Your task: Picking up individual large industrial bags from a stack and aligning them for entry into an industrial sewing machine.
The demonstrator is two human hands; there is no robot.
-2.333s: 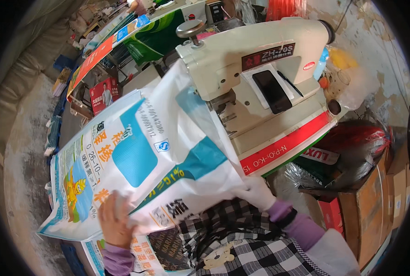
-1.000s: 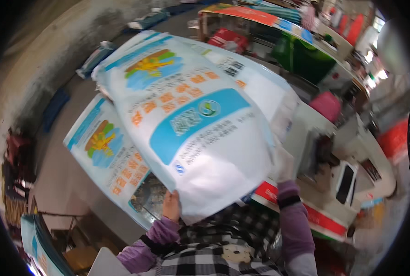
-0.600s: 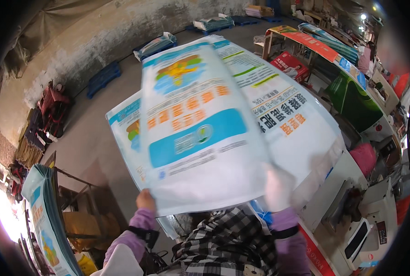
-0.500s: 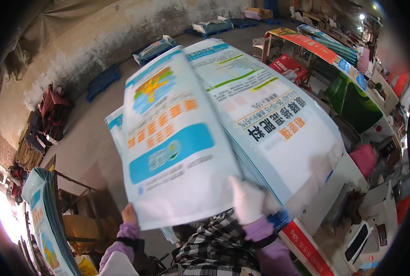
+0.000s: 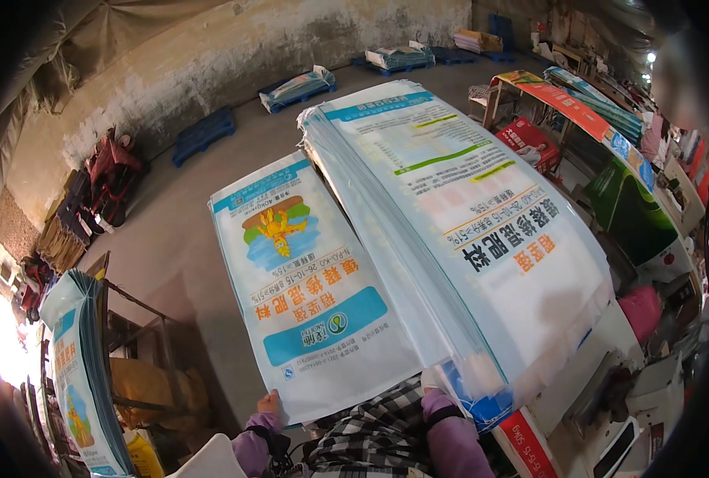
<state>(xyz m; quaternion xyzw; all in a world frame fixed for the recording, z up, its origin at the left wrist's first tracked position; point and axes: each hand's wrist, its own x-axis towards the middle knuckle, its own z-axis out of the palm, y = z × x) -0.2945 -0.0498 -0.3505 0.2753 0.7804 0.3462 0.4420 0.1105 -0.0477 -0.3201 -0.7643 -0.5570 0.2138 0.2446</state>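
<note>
A flat white printed sack (image 5: 330,374) with a blue band and a cartoon picture lies in front of me, slightly tilted to the left. My left hand (image 5: 269,405) is closed on its near left corner. My right hand (image 5: 429,381), in a white glove, is at its near right corner; the fingers are hidden there. Directly to the right rises a thick stack of similar sacks (image 5: 521,231), its top one showing a face with green and yellow lines. The flat sack's right edge runs along the foot of this stack.
At the lower left stands another bundle of sacks (image 5: 72,382) beside a metal frame (image 5: 143,319). Blue pallets (image 5: 203,135) line the wall, some bearing sacks. On the right are a cluttered white table (image 5: 593,390), a phone (image 5: 615,450) and a pink bundle (image 5: 639,313).
The sack has come down from a raised, blurred position to lie flat, left of the stack. My right hand has moved lower and is now mostly hidden. The view has shifted slightly left.
</note>
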